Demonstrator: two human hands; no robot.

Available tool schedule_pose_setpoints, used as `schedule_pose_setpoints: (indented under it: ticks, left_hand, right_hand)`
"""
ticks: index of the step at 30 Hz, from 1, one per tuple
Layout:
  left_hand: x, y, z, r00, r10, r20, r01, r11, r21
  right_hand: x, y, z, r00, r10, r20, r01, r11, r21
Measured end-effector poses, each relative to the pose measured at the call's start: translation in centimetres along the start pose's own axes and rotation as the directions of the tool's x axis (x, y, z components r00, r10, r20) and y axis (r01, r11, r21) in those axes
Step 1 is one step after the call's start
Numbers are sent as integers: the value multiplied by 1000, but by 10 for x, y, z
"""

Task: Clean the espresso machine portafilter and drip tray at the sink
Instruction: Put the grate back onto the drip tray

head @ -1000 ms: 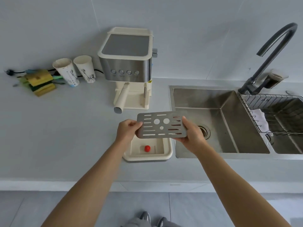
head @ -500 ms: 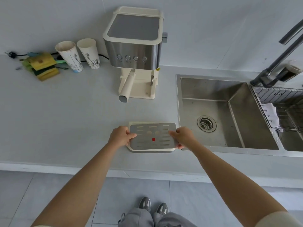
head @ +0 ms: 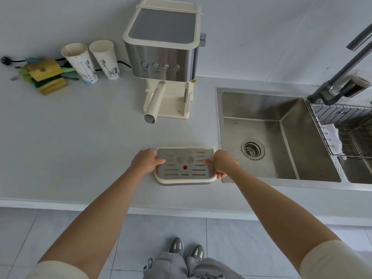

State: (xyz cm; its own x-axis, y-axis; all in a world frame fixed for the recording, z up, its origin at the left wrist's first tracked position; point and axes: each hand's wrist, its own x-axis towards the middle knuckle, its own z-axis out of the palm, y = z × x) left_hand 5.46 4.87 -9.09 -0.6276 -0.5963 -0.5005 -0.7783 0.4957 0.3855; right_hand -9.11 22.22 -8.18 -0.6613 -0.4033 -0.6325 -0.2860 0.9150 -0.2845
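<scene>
The cream drip tray (head: 184,179) sits flat on the counter (head: 80,137), with its slotted metal grate (head: 181,158) seated on top. It lies between the two hands. The left hand (head: 146,161) grips its 9 o'clock edge and the right hand (head: 222,163) its 3 o'clock edge, both thumbs on the grate. The espresso machine (head: 163,47) stands at 12 o'clock from the tray, its portafilter (head: 155,101) handle jutting forward. The sink (head: 261,127) lies at 2 o'clock.

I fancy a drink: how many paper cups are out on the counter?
2: the left cup stands beside the sponges, the right cup next to it, nearer the coffee machine.
</scene>
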Motion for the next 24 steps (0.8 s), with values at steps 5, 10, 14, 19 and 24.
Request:
schedule_pose_setpoints:
  ticks: [5, 10, 14, 19, 24]
  left_hand:
    - [2, 1, 1, 1000, 21, 10, -21, 1000, 0]
    - [5, -1, 5, 1000, -7, -3, 7, 999, -35]
    - [3, 0, 10, 1000, -28, -4, 28, 998, -48]
    - [4, 1, 15, 998, -54, -32, 52, 996, -74]
    - [1, 2, 16, 997, -50, -52, 46, 996, -79]
  right_hand:
    - [0, -1, -3, 999, 11, -33, -13, 998, -68]
    - [2, 0, 0, 993, 7, -115, -25, 989, -149]
    - [5, 2, 5, 990, 13, -143, -31, 991, -129]
    - [10, 4, 7, 989, 21, -145, -30, 998, -57]
    - [14, 6, 8, 989, 71, -127, -65, 996, 56]
